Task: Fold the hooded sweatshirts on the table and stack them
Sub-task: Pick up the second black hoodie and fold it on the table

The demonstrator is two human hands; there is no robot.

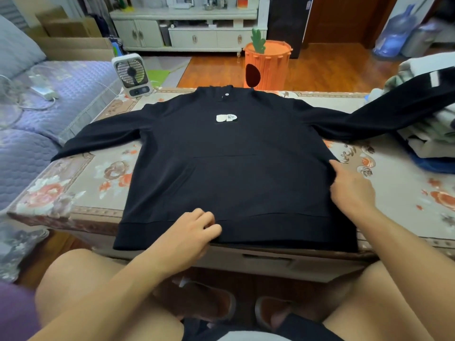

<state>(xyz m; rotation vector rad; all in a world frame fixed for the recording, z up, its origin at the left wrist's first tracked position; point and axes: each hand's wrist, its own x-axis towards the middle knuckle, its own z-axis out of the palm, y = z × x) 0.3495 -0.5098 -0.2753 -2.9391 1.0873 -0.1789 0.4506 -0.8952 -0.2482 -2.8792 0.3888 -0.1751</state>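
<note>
Lying face up on the floral table [403, 193], the black hooded sweatshirt [229, 173] had both sleeves spread wide. The left hand [194, 232] had its fingers [209, 219] curled, pinching the hem band, while the right hand [352, 188] gripped the garment's right side edge between curled fingers.

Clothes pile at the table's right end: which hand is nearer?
Right. The right hand is at the sweatshirt's right side edge, toward the clothes pile; the left hand is at mid-hem.

Wooden floor [320, 70], white cabinet [187, 28], quilted sofa [37, 124].
</note>
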